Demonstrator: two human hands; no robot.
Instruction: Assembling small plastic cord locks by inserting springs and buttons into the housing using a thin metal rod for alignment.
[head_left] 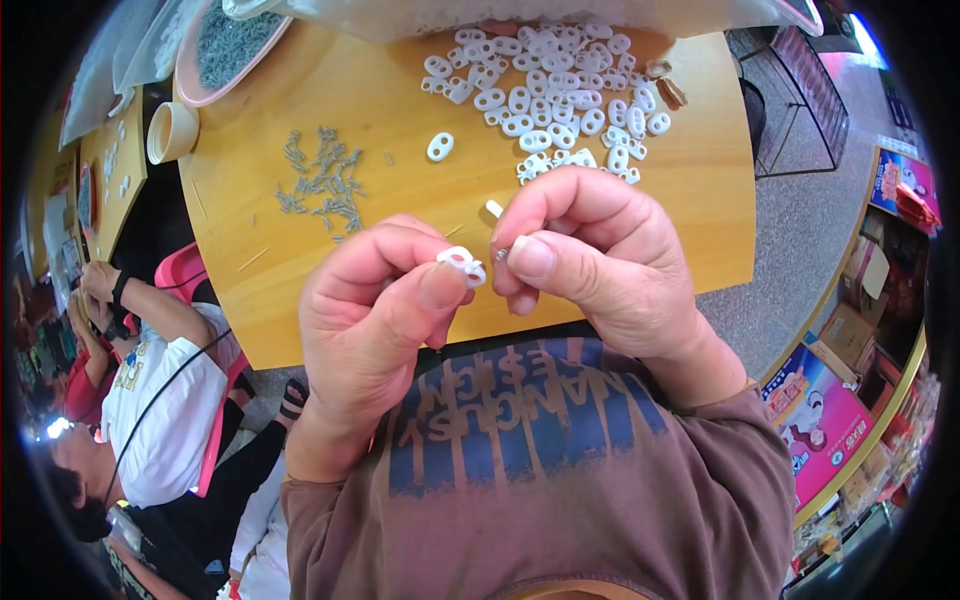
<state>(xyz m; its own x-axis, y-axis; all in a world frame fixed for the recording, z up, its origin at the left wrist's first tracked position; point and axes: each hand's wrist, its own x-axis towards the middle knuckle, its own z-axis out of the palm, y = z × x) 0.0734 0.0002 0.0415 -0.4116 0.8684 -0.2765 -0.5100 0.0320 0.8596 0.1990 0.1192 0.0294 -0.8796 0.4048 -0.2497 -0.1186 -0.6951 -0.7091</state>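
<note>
My left hand [375, 300] is closed, with thumb and index finger pinching a white plastic two-hole cord lock part [462, 266]. Close beside it, my right hand [600, 265] pinches a tiny coiled metal spring [502, 254] between thumb and fingertips; the spring and the cord lock part are a small gap apart. A small white piece [493, 209] shows by the right index finger; whether it is held or lies on the table I cannot tell. Beyond the hands, many white oval two-hole parts [540, 110] are heaped on the table, and one [440, 146] lies alone.
Loose grey springs [325, 180] lie on the yellow table [270, 300] at left. A pink-rimmed bowl [185, 75] holds more, near a small cream cup [172, 133]. Plastic bags [400, 12] line the far edge. Another person [165, 370] sits at left; shelved boxes [850, 320] stand right.
</note>
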